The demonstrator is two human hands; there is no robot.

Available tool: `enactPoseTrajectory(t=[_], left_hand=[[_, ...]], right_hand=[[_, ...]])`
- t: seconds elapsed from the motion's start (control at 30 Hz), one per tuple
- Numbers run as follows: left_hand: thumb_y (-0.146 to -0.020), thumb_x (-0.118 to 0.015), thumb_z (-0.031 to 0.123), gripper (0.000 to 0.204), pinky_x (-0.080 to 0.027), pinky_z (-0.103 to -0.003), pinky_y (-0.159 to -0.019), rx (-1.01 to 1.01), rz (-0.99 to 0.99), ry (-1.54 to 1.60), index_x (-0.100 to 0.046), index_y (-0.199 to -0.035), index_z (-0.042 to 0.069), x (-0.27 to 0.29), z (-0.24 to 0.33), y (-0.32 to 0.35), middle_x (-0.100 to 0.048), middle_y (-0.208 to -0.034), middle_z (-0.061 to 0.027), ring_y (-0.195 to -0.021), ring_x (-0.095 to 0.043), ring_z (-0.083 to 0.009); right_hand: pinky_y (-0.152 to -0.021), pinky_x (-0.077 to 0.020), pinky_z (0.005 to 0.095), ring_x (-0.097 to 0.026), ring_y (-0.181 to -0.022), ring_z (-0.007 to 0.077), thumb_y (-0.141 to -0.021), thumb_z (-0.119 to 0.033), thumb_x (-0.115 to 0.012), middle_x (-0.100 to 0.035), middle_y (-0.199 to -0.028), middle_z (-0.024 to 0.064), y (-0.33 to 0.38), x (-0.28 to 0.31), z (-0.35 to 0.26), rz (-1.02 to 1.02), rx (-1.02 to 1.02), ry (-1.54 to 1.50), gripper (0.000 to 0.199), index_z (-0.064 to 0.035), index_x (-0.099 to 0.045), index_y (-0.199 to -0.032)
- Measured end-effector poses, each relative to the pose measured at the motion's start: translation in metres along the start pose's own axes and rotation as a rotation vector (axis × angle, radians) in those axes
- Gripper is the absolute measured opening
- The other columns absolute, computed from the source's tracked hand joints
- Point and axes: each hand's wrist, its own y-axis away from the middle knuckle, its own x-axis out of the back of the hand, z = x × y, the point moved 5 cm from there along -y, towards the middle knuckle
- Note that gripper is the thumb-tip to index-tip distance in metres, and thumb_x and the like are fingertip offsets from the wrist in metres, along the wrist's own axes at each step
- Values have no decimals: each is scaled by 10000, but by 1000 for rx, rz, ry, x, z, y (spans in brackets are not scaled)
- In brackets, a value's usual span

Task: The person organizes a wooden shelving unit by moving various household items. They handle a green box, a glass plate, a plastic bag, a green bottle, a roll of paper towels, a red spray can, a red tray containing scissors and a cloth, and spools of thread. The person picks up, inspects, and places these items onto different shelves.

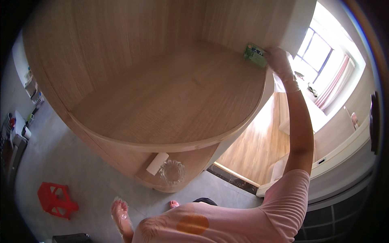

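Observation:
My right hand (279, 62), in a clear plastic glove, reaches up to the back right of a rounded wooden shelf (174, 97). Its fingers are closed on the near end of a small green box (255, 55) at the shelf's right edge. Low at the left, my left hand (120, 212) hangs over the floor in another clear glove. Nothing shows in it, and its fingers look loosely stretched out.
On the lower shelf lie a white roll or packet (157, 163) and a clear glass dish (172, 172). A red plastic stool (56, 200) stands on the grey floor at left. To the right, a doorway opens onto a wood-floored room with a window (315, 52) and pink curtain (333, 87).

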Motion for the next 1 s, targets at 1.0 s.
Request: enactPoseTrajectory(t=[1.0], left_hand=[[-847, -532, 99, 185, -463, -295, -802, -79, -32, -4, -513, -1016, 25, 78, 49, 8, -558, -970, -78, -823, -545, -163]], right_hand=[[-602, -508, 321, -627, -663, 238, -733, -59, -678, -642, -774, 86, 224, 93, -283, -165, 517, -481, 98, -61, -628, -818]])
